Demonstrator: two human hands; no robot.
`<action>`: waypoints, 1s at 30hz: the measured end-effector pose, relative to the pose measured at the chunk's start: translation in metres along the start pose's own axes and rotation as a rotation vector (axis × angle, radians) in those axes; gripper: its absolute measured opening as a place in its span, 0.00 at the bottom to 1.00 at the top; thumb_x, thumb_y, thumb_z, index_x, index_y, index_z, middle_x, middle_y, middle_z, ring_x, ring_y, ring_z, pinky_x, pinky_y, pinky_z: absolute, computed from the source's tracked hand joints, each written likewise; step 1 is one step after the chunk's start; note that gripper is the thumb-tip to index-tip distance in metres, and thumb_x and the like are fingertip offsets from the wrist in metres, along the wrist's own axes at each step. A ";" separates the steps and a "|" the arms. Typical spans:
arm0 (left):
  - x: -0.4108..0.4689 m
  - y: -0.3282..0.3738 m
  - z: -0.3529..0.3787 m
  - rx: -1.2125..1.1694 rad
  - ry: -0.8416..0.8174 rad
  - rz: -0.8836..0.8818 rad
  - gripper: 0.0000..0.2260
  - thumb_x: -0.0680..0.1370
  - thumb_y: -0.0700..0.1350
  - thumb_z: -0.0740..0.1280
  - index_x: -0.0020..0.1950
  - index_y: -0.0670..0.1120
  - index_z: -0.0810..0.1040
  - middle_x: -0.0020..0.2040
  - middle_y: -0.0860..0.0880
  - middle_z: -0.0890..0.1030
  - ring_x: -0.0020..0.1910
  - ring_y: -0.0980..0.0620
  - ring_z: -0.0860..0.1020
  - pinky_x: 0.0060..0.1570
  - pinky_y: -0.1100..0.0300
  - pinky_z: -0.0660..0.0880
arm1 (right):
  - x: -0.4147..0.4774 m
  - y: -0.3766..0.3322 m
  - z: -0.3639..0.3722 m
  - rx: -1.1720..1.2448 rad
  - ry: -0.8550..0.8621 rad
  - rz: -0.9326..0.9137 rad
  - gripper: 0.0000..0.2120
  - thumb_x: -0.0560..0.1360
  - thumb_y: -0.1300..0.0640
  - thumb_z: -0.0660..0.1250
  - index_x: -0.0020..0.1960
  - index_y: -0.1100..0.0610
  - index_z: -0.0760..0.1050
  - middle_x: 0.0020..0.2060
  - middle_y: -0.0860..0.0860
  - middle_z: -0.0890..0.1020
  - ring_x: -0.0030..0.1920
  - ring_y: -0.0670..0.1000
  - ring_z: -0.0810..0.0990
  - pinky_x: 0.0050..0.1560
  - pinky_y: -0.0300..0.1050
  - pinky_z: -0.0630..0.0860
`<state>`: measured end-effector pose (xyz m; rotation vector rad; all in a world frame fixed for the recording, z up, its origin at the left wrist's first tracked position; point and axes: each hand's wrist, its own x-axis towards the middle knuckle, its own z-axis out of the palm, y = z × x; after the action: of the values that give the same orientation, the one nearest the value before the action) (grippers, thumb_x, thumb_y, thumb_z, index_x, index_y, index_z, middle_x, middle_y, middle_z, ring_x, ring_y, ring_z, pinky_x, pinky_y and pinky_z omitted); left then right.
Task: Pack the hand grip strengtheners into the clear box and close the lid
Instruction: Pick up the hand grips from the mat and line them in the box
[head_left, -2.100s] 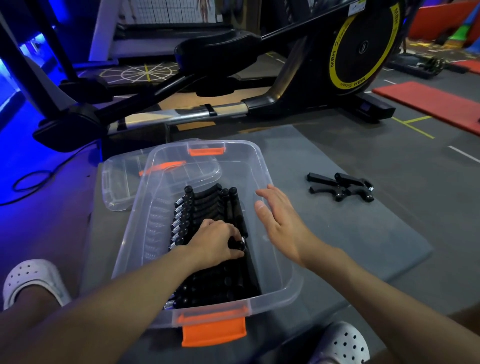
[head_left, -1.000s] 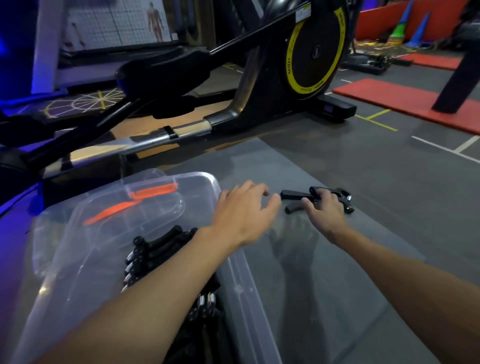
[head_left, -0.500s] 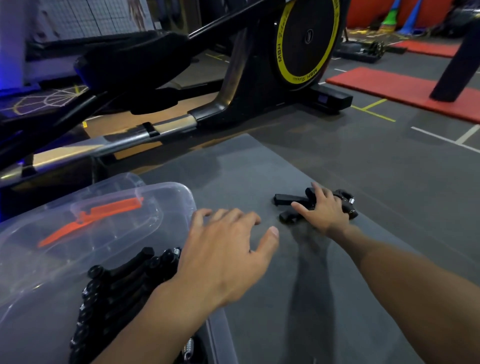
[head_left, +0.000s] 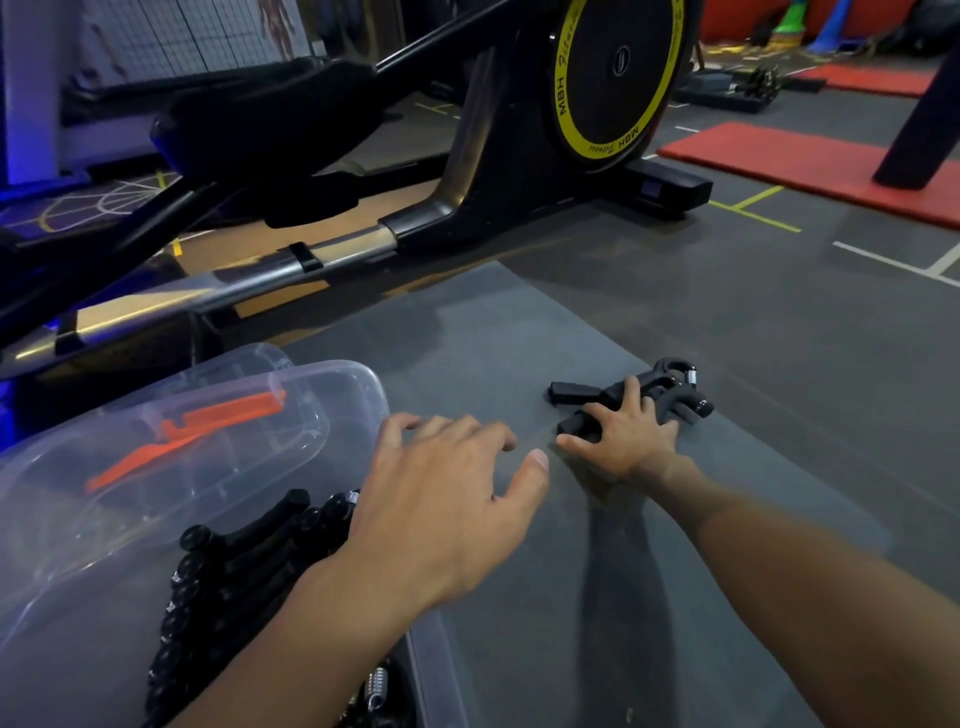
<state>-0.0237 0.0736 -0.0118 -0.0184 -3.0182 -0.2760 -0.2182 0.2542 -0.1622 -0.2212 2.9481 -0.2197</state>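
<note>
The right hand (head_left: 623, 441) clasps the loose hand grip strengtheners (head_left: 684, 402) on the grey mat (head_left: 519, 332), and just left of that grasp the left hand (head_left: 447, 499) hovers slack-fingered over the edge of the clear box (head_left: 343, 389).

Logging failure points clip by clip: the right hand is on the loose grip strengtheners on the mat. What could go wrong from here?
1. The right hand has one grip across what look like two crossed loose strengtheners; one could slip out on the lift.
2. The clear box already holds a dense row of packed strengtheners, so the new ones may sit proud and keep it from closing.
</note>
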 end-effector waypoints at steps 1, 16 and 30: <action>0.000 0.000 0.000 0.000 0.002 0.000 0.30 0.73 0.66 0.38 0.58 0.58 0.74 0.57 0.60 0.79 0.61 0.60 0.71 0.69 0.54 0.55 | -0.003 -0.002 0.001 -0.012 -0.004 -0.003 0.37 0.66 0.22 0.55 0.70 0.37 0.64 0.77 0.55 0.47 0.74 0.62 0.56 0.65 0.68 0.60; 0.000 0.001 -0.001 0.011 -0.015 -0.003 0.25 0.78 0.64 0.45 0.57 0.56 0.77 0.56 0.54 0.81 0.59 0.52 0.75 0.66 0.50 0.60 | -0.118 -0.026 0.018 -0.042 -0.112 -0.251 0.35 0.66 0.24 0.58 0.69 0.37 0.64 0.77 0.56 0.43 0.75 0.59 0.53 0.67 0.64 0.60; 0.004 -0.002 -0.001 0.007 -0.011 0.011 0.24 0.78 0.63 0.45 0.51 0.55 0.78 0.49 0.53 0.82 0.51 0.50 0.76 0.63 0.48 0.63 | -0.151 0.004 -0.011 0.108 0.050 -0.287 0.36 0.72 0.31 0.61 0.76 0.39 0.54 0.73 0.47 0.62 0.73 0.55 0.59 0.67 0.56 0.60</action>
<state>-0.0278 0.0719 -0.0111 -0.0358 -3.0291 -0.2647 -0.0743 0.2836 -0.1274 -0.6326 2.9317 -0.4274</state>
